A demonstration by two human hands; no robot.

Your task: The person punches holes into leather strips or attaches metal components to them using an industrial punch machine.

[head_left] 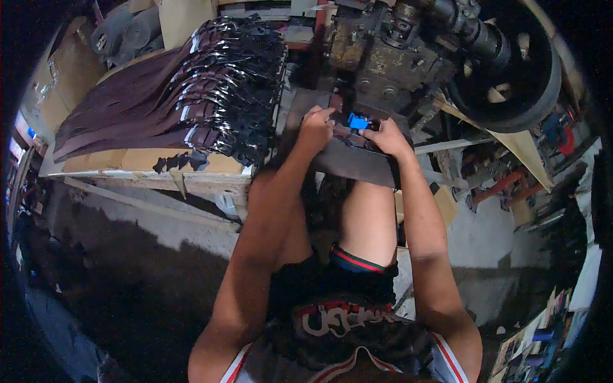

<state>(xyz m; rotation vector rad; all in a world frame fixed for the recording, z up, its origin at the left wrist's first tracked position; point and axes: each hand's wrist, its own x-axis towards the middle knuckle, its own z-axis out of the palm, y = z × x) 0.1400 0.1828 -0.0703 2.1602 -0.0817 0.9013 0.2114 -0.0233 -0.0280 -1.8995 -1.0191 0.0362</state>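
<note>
My left hand (316,129) rests at the left of a dark, curved work plate (357,165) in front of a greasy machine (389,76). Its fingers are bent, with the index fingertip close to a small reddish-brown part (336,101); whatever they hold is hidden. Across from it, my right hand (389,138) has thumb and fingers pinched together at the right side of a bright blue block (359,121). I cannot tell what small dark piece sits in that pinch. The blue block lies between the two hands, below the machine's body.
To the left, a thick pile of dark brown strips with shiny metal ends (191,96) covers a cardboard-topped bench (121,163). A large black wheel (511,76) stands at the machine's right. Red metal bars (498,190) lie low beyond my right arm.
</note>
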